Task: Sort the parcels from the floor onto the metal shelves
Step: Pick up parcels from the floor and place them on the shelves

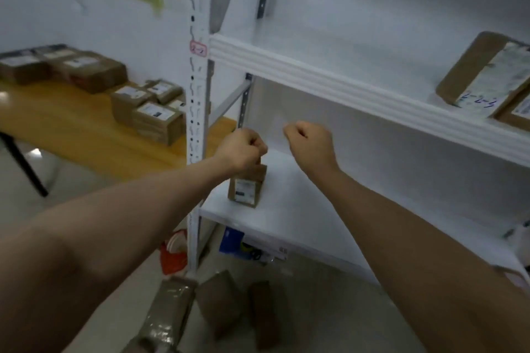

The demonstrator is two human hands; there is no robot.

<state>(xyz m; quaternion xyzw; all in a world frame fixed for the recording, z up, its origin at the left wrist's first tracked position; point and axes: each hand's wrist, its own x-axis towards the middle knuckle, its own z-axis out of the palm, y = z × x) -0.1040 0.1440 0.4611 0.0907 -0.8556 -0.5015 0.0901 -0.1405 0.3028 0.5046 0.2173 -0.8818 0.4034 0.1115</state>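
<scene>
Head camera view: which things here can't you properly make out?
Label on the small parcel: too small and blurred to read; the left hand gripping it hides its top edge.
The floor parcels: motion-blurred, the nearest cut off by the bottom edge.
The upper-shelf parcels: cut off by the right edge.
The blue item: half hidden under the lower shelf.

Dim, cool, flat indoor light, shadows soft. Whole frame blurry, worst on floor parcels and table boxes. White shelf near washed out. Wide-angle stretch at lower corners
</scene>
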